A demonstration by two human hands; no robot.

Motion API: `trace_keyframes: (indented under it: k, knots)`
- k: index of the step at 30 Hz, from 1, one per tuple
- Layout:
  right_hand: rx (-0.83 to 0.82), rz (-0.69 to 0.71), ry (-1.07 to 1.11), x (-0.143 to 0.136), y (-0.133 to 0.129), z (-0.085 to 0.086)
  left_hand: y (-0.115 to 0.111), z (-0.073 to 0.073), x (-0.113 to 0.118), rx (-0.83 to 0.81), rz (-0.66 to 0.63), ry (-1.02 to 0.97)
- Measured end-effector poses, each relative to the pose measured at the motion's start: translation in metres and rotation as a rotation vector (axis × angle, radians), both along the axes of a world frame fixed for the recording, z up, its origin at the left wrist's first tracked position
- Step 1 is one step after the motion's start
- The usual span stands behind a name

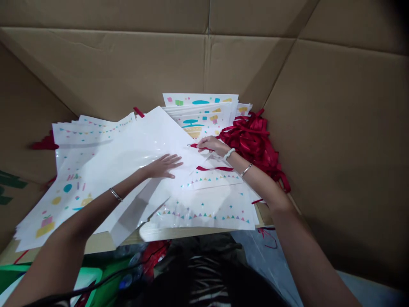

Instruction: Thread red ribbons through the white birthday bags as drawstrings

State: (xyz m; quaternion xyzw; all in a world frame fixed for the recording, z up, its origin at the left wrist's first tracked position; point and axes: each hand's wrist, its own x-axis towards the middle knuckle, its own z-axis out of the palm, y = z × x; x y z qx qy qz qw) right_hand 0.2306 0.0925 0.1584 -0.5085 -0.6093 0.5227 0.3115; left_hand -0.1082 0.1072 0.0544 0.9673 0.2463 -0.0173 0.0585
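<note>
My left hand (164,166) lies flat with fingers spread on a large white sheet (128,145), its top corner pointing away from me. To its right, my right hand (211,145) pinches a red ribbon (193,146); a small loop, metallic in look, shows at the ribbon's tip above the sheet. Another short red ribbon piece (214,169) lies just below that hand on a printed sheet (204,209) with coloured bunting. Beyond the right wrist is a heap of shiny red ribbons (252,134).
Party-printed sheets (68,149) are stacked at the left, and more printed sheets (204,102) stand at the back. A cardboard wall (128,64) surrounds the work surface (179,232). Below the front edge at left is a green container (96,277), with a dark cable (108,279) across it.
</note>
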Motion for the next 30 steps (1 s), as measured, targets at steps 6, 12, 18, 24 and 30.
trace_keyframes:
  k: [6, 12, 18, 24, 30]
  knots:
    - [-0.070, -0.075, 0.005, -0.003, -0.031, -0.025, -0.038, 0.018, 0.078, -0.040, 0.399, -0.176]
    - [-0.091, -0.076, 0.027, -0.002, -0.043, -0.030, -0.082, 0.019, 0.161, 0.105, 0.801, -0.100]
    - [-0.104, -0.081, 0.052, 0.002, -0.051, -0.027, -0.085, 0.023, 0.176, 0.142, 0.820, -0.002]
    - [-0.126, -0.094, 0.060, 0.000, -0.053, -0.027, -0.092, 0.018, 0.187, 0.169, 0.783, 0.051]
    - [-0.140, -0.087, 0.069, -0.002, -0.055, -0.029, -0.094, 0.013, 0.191, 0.211, 0.819, 0.005]
